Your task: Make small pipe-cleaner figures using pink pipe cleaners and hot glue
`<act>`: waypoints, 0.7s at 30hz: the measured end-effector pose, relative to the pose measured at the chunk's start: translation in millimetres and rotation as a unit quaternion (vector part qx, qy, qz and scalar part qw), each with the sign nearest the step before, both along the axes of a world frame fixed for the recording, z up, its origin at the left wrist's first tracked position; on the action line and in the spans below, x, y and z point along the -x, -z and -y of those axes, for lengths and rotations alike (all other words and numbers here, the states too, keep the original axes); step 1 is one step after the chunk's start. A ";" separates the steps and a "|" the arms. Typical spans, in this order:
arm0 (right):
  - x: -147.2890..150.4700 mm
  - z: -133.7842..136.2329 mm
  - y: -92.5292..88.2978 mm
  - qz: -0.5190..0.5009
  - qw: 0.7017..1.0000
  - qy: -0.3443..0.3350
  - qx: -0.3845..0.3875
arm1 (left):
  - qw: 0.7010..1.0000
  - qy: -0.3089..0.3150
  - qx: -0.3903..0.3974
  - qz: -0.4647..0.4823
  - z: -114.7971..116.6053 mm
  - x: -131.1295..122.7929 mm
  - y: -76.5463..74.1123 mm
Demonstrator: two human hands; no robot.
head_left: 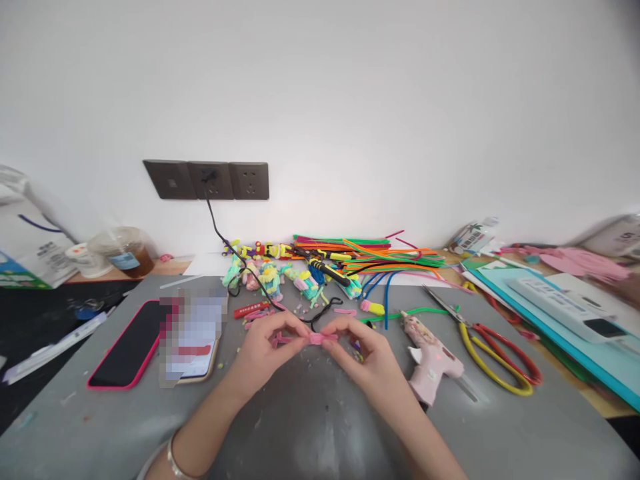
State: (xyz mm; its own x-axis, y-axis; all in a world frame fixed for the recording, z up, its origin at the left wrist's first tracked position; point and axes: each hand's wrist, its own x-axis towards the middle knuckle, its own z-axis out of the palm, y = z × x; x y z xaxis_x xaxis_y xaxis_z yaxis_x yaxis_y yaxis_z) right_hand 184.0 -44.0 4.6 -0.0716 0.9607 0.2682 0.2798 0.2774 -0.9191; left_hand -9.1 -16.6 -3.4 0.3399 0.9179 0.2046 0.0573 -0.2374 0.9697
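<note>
A small pink fuzzy piece (315, 339) is pinched between my two hands over the middle of the grey mat (320, 427). My left hand (270, 347) grips its left side with thumb and index finger, and a pink strip sticks out beneath those fingers. On the other side, the thumb and index finger of my right hand (361, 347) close on the piece. Just beyond my hands lie a black cord (320, 319) and a red-labelled strip (251, 310). A pink and yellow bundle (373, 307) rests beyond my right hand.
Two phones (133, 343) lie at the left. A pink glue gun (433, 363) and red-yellow scissors (490, 343) lie at the right. Coloured pipe cleaners (400, 257), pliers (327, 267) and pastel pieces (270, 280) line the back. A drink cup (125, 257) stands back left.
</note>
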 end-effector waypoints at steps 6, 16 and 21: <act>2.7 -0.7 -0.9 0.029 0.999 0.002 -0.032 | 0.998 0.014 0.034 0.042 1.9 -2.0 2.7; -2.2 0.1 1.7 0.045 0.998 -0.001 -0.040 | 0.998 -0.052 0.017 -0.020 -0.5 -2.3 1.4; -14.5 -0.5 4.1 0.066 0.996 0.020 -0.054 | 0.998 -0.061 0.027 -0.017 -1.4 -1.3 2.3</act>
State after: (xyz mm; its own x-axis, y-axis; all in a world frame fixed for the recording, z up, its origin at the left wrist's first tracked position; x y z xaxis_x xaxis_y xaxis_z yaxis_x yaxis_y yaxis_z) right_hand 198.4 -43.5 0.5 -0.0764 0.9292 0.3615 0.4096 0.3598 -0.8383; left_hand -7.7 -15.3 -5.7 0.2308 0.9623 0.1439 0.1154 -0.1739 0.9780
